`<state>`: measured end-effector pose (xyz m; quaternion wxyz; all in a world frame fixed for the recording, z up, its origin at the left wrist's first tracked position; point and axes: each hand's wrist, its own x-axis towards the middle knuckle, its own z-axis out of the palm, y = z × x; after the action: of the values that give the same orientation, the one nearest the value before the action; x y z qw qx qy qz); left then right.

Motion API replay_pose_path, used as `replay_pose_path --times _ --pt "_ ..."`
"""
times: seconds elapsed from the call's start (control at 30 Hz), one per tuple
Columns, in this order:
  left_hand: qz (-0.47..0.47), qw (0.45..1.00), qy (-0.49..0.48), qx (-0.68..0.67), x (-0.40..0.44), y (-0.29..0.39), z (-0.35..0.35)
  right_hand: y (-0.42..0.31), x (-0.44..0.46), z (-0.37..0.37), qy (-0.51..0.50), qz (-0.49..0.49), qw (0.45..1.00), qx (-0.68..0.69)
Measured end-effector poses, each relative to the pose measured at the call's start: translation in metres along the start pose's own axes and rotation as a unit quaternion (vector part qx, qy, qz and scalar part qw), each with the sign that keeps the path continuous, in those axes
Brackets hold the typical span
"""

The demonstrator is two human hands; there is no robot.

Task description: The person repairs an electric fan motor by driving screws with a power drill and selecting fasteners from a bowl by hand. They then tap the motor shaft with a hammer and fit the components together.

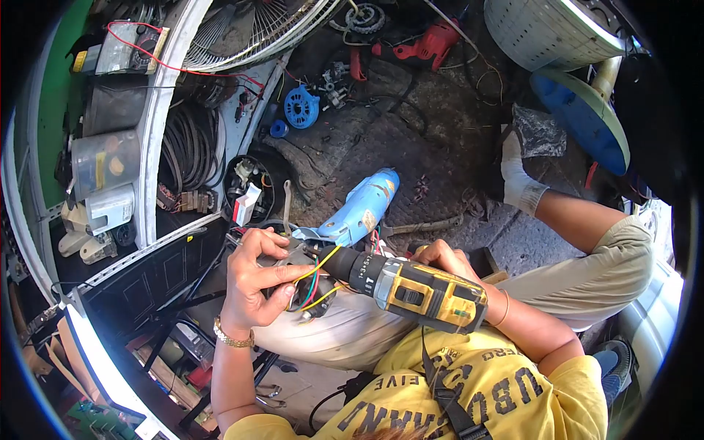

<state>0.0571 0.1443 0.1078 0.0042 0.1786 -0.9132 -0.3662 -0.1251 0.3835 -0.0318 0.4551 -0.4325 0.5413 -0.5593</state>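
A yellow and black cordless drill (433,295) lies level over my lap, its chuck pointing left. My right hand (449,261) is wrapped round the drill's grip, partly hidden behind its body. My left hand (257,275) is closed on a greyish metal motor part (299,255) with yellow, green and red wires (317,282) coming from it. The drill's tip meets this part close to my fingers; the exact contact is hidden. Just beyond, a scuffed blue plastic housing (361,209) touches or adjoins the motor part; I cannot tell which.
A dark bowl of parts (257,187) stands ahead of my left hand. On the floor are a blue plastic ring (301,107) and a red power tool (433,45). A wire fan guard (257,37) leans by the white shelf frame (158,117). A white basket (554,33) stands at upper right.
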Motion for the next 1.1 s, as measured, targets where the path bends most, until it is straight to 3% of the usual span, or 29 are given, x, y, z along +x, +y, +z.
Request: replay_pose_path --times 0.1,0.17,0.2,0.23,0.3,0.37,0.4,0.47,0.5,0.57,0.63,0.7,0.77,0.83,0.9,0.97,1.03,1.1 --pt "-0.004 1.0 0.003 0.003 0.0 0.0 0.0 0.003 -0.002 -0.002 -0.002 -0.013 1.0 -0.022" --pt "0.013 1.0 0.01 0.022 0.0 -0.002 0.001 0.0 -0.002 -0.007 0.001 0.006 0.999 0.036" --pt "0.015 1.0 0.012 0.024 0.0 -0.004 0.002 -0.005 -0.005 -0.013 -0.008 0.064 0.995 0.075" --pt "0.021 0.999 0.042 -0.007 -0.001 -0.004 0.004 0.0 -0.01 -0.021 -0.028 0.05 0.998 0.001" --pt "0.031 0.996 0.075 -0.037 -0.001 -0.008 0.01 0.001 -0.018 -0.027 0.035 0.044 0.996 0.072" --pt "0.006 0.987 0.151 -0.063 0.001 -0.013 0.016 0.03 -0.032 -0.037 0.074 0.131 0.981 0.125" --pt "-0.017 0.989 0.14 -0.043 0.002 -0.016 0.013 0.045 -0.039 -0.043 0.098 0.171 0.968 0.153" --pt "-0.028 0.993 0.107 -0.044 0.024 -0.009 0.005 0.061 -0.023 -0.045 0.163 0.214 0.958 0.099" --pt "-0.053 0.995 0.074 -0.037 0.035 -0.005 0.001 0.063 -0.004 -0.039 0.227 0.169 0.959 0.03" --pt "-0.017 0.994 0.103 -0.039 0.062 -0.008 0.001 0.099 0.017 -0.032 0.274 0.193 0.926 -0.172" --pt "-0.03 0.996 0.073 -0.031 0.089 -0.015 -0.001 0.121 0.032 -0.025 0.276 0.199 0.908 -0.245" --pt "-0.04 0.995 0.014 0.094 0.113 -0.001 -0.01 0.161 0.034 -0.025 0.259 0.157 0.891 -0.338" --pt "-0.067 0.99 -0.009 0.127 0.134 -0.002 -0.006 0.18 0.034 -0.02 0.236 0.215 0.86 -0.397" --pt "0.028 0.974 -0.026 0.223 0.155 -0.019 0.0 0.196 0.025 -0.011 0.237 0.227 0.848 -0.415" --pt "0.033 0.976 -0.024 0.212 0.17 -0.027 0.0 0.208 0.022 -0.013 0.245 0.234 0.834 -0.435" --pt "0.041 0.987 -0.112 0.106 0.182 -0.032 -0.001 0.215 0.017 -0.018 0.197 0.259 0.825 -0.463" --pt "0.002 0.99 -0.114 0.082 0.18 -0.022 0.004 0.195 0.023 -0.025 0.17 0.283 0.805 -0.492" --pt "-0.019 0.991 -0.035 0.125 0.174 -0.009 0.01 0.18 0.052 -0.05 0.342 0.102 0.843 -0.402"
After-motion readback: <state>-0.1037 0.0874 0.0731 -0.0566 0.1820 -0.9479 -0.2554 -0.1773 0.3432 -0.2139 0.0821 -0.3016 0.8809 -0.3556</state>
